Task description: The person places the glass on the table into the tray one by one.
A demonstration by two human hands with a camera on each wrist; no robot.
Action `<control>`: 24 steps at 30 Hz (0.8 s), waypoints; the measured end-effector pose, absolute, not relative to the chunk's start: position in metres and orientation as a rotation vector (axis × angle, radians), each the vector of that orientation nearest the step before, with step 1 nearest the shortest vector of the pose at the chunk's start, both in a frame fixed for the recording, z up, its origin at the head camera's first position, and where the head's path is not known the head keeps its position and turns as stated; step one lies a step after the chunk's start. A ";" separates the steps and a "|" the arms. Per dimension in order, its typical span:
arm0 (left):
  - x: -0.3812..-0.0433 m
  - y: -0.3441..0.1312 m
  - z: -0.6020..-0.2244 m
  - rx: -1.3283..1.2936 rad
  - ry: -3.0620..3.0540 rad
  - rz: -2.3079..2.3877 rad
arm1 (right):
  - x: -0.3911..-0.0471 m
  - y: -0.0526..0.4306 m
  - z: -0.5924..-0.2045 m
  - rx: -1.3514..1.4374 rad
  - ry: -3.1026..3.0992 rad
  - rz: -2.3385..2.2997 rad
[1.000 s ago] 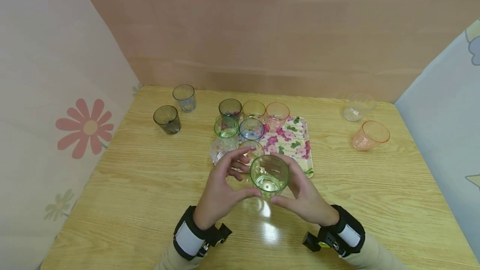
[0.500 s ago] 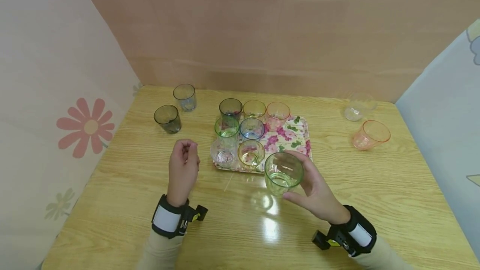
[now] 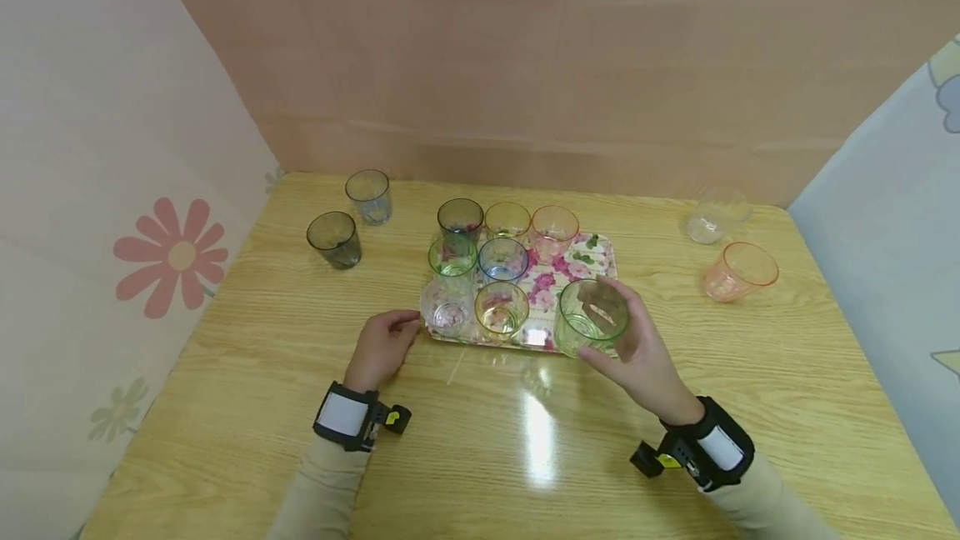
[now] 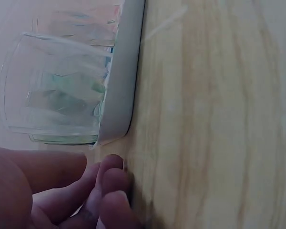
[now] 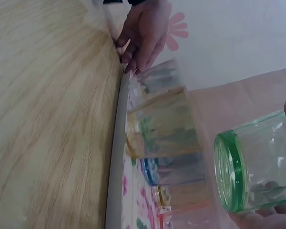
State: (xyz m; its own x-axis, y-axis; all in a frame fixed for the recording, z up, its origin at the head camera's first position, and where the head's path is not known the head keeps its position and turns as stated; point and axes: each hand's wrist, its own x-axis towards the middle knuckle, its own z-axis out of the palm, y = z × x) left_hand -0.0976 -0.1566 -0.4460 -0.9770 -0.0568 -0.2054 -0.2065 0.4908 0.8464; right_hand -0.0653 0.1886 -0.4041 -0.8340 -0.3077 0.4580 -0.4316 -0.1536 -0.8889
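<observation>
My right hand [image 3: 639, 357] holds a pale green glass [image 3: 582, 338] by its right side, upright over the front right of a flowered tray [image 3: 542, 280]. In the right wrist view the green glass [image 5: 231, 171] hangs above the tray, its base apart from it. My left hand [image 3: 381, 348] lies at the tray's front left corner, fingers loosely curled. The left wrist view shows the fingertips [image 4: 115, 181] close to the corner; contact is unclear. On the tray stand a clear glass [image 3: 447, 308], a yellow glass [image 3: 502, 310], a blue glass [image 3: 503, 260] and a green glass [image 3: 452, 257].
Along the tray's back are a dark glass [image 3: 461, 220], an amber glass [image 3: 508, 222] and a pink glass [image 3: 555, 228]. Off the tray stand two dark glasses [image 3: 334, 240] at left, and a clear glass [image 3: 708, 219] and pink glass [image 3: 738, 273] at right.
My left hand has let go of the green glass, moved left and then down to the tray's corner. My right hand has carried the glass right and forward over the tray.
</observation>
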 end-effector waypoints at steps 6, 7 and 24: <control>-0.098 -0.153 -0.448 -0.146 2.613 1.451 | -0.078 0.191 -0.413 0.670 -2.081 2.100; -0.098 -0.152 -0.448 -0.140 2.612 1.449 | -0.080 0.192 -0.414 0.619 -2.131 2.075; -0.100 -0.152 -0.450 -0.182 2.626 1.411 | -0.114 0.172 -0.431 0.136 -2.403 1.979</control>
